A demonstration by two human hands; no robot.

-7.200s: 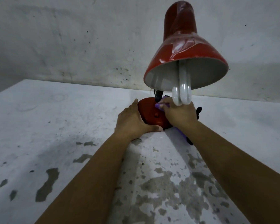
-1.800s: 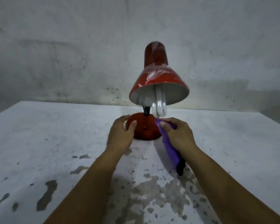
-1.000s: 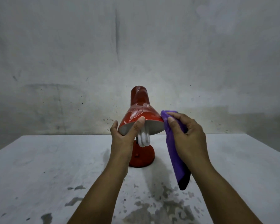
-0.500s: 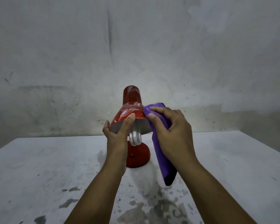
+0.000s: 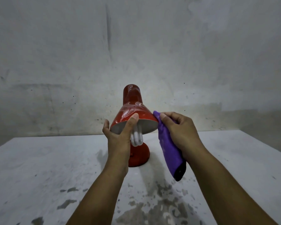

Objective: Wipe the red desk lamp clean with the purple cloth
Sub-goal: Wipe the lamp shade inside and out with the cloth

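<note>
Hands work at a red desk lamp (image 5: 133,109) standing on a worn white bench (image 5: 39,168) against a stained wall (image 5: 136,46). Left hand (image 5: 118,135) grips the front rim of the shade, thumb pressed on the red outside, fingers curled round the left edge. Right hand (image 5: 180,130) pinches a purple cloth (image 5: 169,143) against the shade's right rim, the rest hanging down. White bulb (image 5: 137,138) pokes out below. Pale smears on the shade suggest wiping there is just starting; neck and round base look yet to be checked.
</note>
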